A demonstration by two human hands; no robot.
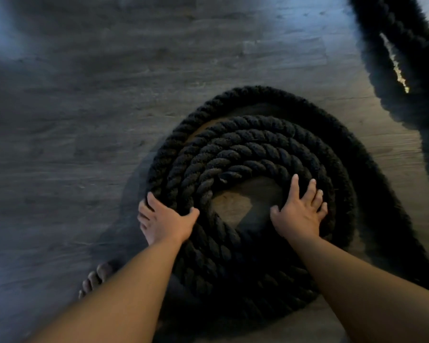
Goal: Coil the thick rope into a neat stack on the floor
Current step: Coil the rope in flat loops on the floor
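One view only: head-worn wide-angle cam, looking steeply down and slightly fwd at the floor (84, 120) from above. No 2nd view, so no overlap to report. Both forearms enter from the bottom edge and reach away from the cam, so it sits just above and behind them. Left hand (167, 222) lies left of centre, right hand (299, 215) right of centre, both low-mid in frame, close to the lens. The rope (245, 149) coil fills the centre-right. A bare foot (97, 278) shows at lower left, i.e. almost under the cam. Wide lens bends the edges; the top right corner looks furthest out, blurred.
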